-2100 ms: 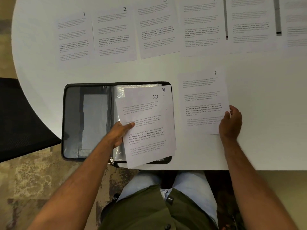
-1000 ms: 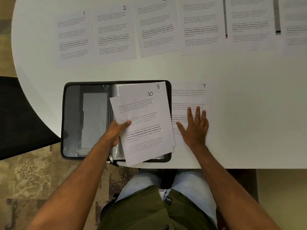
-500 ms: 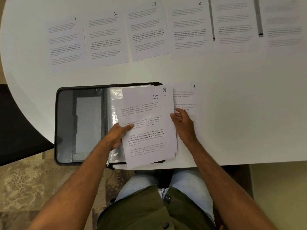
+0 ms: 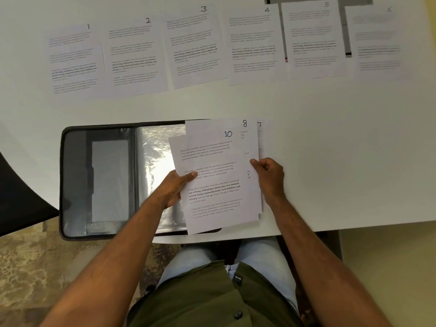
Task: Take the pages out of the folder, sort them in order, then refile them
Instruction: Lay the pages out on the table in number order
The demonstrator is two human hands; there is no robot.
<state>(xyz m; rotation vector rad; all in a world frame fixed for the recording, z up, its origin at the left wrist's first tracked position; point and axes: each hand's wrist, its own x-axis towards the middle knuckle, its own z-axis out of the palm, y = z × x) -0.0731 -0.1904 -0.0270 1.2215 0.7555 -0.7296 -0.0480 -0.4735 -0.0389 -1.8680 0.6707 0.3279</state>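
A black zip folder lies open at the table's near edge, its clear sleeves showing. Over its right half I hold a small stack of pages: page 10 on top, page 8 under it, page 7 peeking out at the right. My left hand grips the stack's left edge, thumb on page 10. My right hand pinches the right edge. Pages 1, 2, 3, 4, 5 and 6 lie in a row along the far side.
The white table has a rounded left end and a near edge at my lap. A dark chair stands at the left. Dark strips show between the far pages. Patterned carpet lies below.
My right hand slid page 7 leftward across the table and tucked it under pages 10 and 8. It now pinches the stack's right edge. My left hand kept its grip.
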